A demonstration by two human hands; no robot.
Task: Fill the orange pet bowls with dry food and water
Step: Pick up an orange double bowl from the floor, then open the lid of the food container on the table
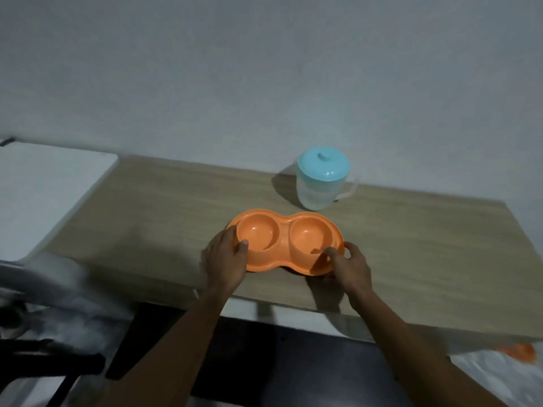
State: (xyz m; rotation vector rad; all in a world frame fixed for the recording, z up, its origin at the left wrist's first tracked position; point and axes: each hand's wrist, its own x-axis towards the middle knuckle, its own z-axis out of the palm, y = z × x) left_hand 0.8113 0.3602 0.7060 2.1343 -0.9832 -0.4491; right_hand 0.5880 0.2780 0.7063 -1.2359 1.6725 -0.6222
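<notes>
An orange double pet bowl (283, 230) lies on the wooden table (411, 245), near its front edge. Both of its round wells look empty. My left hand (224, 259) grips the bowl's left end, thumb hooked over the rim. My right hand (348, 267) holds the right end, thumb on the rim and fingers curled round the edge. Behind the bowl stands a clear plastic jug (318, 190) with a light blue lid (323, 167) and a handle on its right side.
A white board or surface (44, 195) adjoins the table on the left. A grey wall runs close behind the table. Dark, blurred furniture sits at lower left. Something orange on white plastic (520, 352) shows at lower right, below the table edge.
</notes>
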